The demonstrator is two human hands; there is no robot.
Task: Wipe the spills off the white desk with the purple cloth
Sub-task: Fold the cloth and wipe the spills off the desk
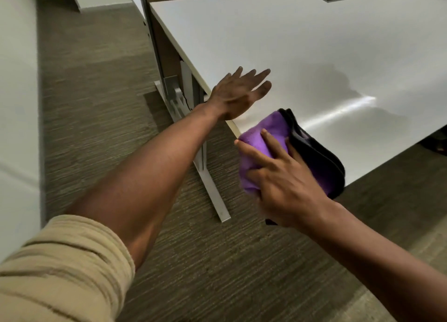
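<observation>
1. Your right hand [280, 176] is clamped on the folded purple cloth [263, 137], fingers spread over its top. The cloth sits at the near corner of the white desk [266, 31], at about 5 o'clock in the view, and appears to overhang the edge
2. Your left hand [235, 93] is empty, fingers apart and extended, at the desk's left edge at about 12 o'clock from the cloth. Whether it touches the surface is not clear
3. A grey wet-looking patch [324, 79] lies at about 2 o'clock from the cloth, well apart from it; this is probably the spill
4. Risk: the cloth is thick and folded, with a dark inner layer [314, 152]. Pushed flat and fast, it could shove liquid ahead of it toward the desk edge and onto the carpet [96, 104]
5. Risk: starting from the corner, the overhanging part could slip off the desk if your grip loosens
6. Risk: the left hand may lie in the wiping path and smear the wet area
7. Hard to tell: the patch may be partly shadow, and the bright glare streak [338, 111] masks the surface there. The desk's right side is cut off, so further spills may be out of view
</observation>
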